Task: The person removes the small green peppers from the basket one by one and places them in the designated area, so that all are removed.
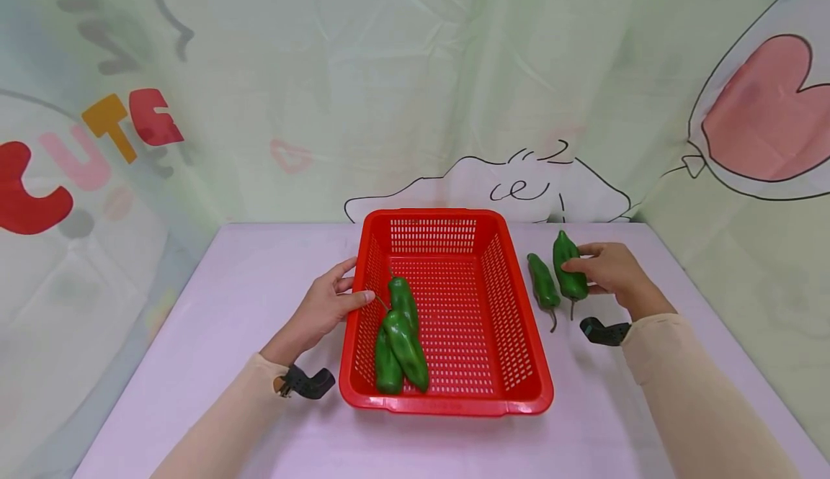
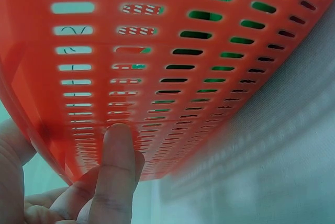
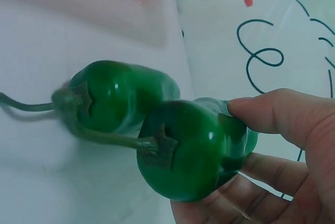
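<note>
A red plastic basket (image 1: 454,313) with slotted walls stands on the table. My left hand (image 1: 322,311) grips its left side, thumb over the rim and fingers against the outer wall, as the left wrist view also shows. Three green peppers lie inside along that side: one at the back (image 1: 403,297), one in front (image 1: 387,367) and one leaning across (image 1: 408,353). Right of the basket, my right hand (image 1: 612,274) holds a green pepper (image 3: 183,150) between thumb and fingers, its stem toward me. Another green pepper (image 1: 543,281) lies on the table between it and the basket.
The pale table (image 1: 259,270) runs back to a printed curtain (image 1: 415,104) with letters, line drawings and a heart balloon (image 1: 759,119). A small black device is strapped at each wrist, by the sleeve cuffs.
</note>
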The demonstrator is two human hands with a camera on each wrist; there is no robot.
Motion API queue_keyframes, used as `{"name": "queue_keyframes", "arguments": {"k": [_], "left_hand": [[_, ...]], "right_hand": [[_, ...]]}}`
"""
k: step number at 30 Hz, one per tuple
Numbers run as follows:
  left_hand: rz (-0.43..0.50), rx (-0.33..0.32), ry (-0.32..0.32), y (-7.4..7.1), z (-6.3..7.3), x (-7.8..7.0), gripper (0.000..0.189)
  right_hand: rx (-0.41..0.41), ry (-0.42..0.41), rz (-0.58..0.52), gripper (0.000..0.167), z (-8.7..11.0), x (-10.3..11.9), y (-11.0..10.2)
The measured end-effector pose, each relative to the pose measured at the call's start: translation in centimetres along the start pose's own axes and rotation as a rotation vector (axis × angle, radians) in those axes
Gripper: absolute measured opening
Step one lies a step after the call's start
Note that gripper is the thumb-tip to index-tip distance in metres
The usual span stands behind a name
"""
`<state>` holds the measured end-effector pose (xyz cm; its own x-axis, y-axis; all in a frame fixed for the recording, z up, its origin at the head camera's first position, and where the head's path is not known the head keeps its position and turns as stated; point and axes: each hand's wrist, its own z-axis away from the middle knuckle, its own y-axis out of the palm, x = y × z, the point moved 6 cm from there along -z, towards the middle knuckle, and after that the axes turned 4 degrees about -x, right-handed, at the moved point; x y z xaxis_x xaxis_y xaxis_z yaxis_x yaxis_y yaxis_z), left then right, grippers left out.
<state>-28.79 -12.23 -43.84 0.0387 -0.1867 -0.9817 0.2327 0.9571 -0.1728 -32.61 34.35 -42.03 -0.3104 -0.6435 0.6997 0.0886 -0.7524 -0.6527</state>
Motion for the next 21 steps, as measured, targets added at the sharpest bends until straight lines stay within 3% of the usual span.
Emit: {"name": "queue_keyframes", "arguments": {"k": [21], "left_hand": [[-0.008, -0.011, -0.009, -0.1, 0.0, 0.1, 0.08]], "right_hand": [[0.016, 0.04, 0.044, 0.072, -1.4, -2.0, 0.5]]}}
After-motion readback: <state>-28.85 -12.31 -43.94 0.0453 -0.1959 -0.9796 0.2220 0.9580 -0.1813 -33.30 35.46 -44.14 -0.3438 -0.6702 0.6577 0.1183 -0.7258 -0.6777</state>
